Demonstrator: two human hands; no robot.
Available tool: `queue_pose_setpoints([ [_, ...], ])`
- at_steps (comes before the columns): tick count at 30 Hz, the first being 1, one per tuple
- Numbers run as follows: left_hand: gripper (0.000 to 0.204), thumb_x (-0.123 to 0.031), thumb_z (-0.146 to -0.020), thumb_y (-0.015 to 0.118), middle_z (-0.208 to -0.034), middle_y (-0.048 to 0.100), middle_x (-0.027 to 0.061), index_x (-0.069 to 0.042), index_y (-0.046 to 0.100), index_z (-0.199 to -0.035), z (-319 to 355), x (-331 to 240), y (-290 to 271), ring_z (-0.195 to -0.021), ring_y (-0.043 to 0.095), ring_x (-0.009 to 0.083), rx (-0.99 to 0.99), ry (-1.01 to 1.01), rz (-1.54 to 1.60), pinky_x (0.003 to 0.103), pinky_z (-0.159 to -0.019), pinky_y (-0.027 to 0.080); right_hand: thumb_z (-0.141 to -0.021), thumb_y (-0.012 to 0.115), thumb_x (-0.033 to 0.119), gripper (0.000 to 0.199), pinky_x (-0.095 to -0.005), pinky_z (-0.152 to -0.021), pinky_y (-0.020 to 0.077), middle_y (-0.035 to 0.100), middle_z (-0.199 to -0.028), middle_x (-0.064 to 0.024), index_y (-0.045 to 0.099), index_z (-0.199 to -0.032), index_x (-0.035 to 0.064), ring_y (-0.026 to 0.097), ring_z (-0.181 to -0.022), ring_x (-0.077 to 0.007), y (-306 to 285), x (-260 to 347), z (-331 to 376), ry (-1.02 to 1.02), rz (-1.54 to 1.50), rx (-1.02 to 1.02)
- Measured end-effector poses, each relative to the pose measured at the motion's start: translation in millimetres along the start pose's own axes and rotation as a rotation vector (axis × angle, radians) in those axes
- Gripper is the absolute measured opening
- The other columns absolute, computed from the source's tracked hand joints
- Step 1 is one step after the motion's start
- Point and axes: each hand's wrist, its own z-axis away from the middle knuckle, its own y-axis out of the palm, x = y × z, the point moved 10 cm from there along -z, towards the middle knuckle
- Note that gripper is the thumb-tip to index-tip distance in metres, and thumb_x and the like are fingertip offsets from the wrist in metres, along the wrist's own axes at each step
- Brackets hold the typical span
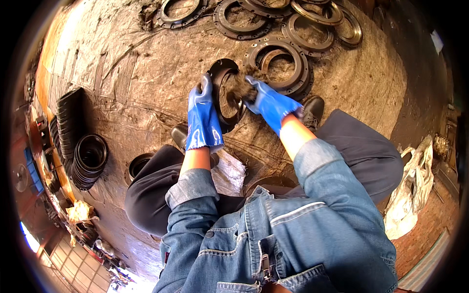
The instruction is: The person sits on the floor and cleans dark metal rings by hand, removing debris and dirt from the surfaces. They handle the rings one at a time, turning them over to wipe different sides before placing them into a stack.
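Note:
My left hand [204, 115], in a blue rubber glove, is closed on the left side of a dark metal ring [223, 65]. The ring is tilted up off the ground in front of me. In my right hand [271, 101], gloved the same way, is a clump of brown, fibrous wiping material [239, 89]. That clump lies against the ring's right side and hides part of its rim. Just beyond my right hand, a flanged metal ring [301, 63] lies flat with a smaller brown ring [266, 59] inside it.
More flanged rings [234, 30] lie along the far side of the stained ground sheet [146, 73]. Black rings [88, 166] are stacked in rows at the left. My shoes [312, 110] flank the work. A whitish plastic sack [409, 193] sits at the right.

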Motion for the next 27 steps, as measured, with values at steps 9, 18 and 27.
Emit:
queue_pose_setpoints([
  [9,0.078,-0.066,-0.101,0.051,-0.088,0.070,0.0127,0.009,0.069,-0.113,-22,-1,11,-0.074,0.061,0.0160,-0.010,0.049,-0.029,0.033,-0.065,0.049,-0.089,0.072,0.008,0.036,-0.0373,-0.085,0.0599,0.075,-0.118,-0.0080,0.069,-0.124,0.0016,0.073,-0.104,-0.0248,56,29,22,-0.600,0.754,0.261],
  [18,0.085,-0.067,-0.100,0.048,-0.115,0.070,0.0226,0.011,0.061,-0.131,-7,-8,10,-0.106,0.065,0.0274,-0.030,-0.087,-0.121,0.037,-0.094,0.049,-0.091,0.069,0.008,0.039,-0.0443,-0.091,0.0584,0.074,-0.101,-0.0116,0.067,-0.130,0.0122,0.074,-0.095,-0.0270,29,2,46,-0.468,2.953,0.253],
  [27,0.074,-0.063,-0.102,0.051,-0.085,0.067,0.0080,0.007,0.070,-0.113,-10,-14,20,-0.070,0.056,0.0139,0.005,-0.012,-0.091,0.030,-0.061,0.045,-0.108,0.046,0.023,0.033,-0.0416,-0.085,0.0587,0.065,-0.128,-0.0108,0.059,-0.136,0.0106,0.066,-0.115,-0.0273,45,75,0,-0.839,2.537,-0.290],
])
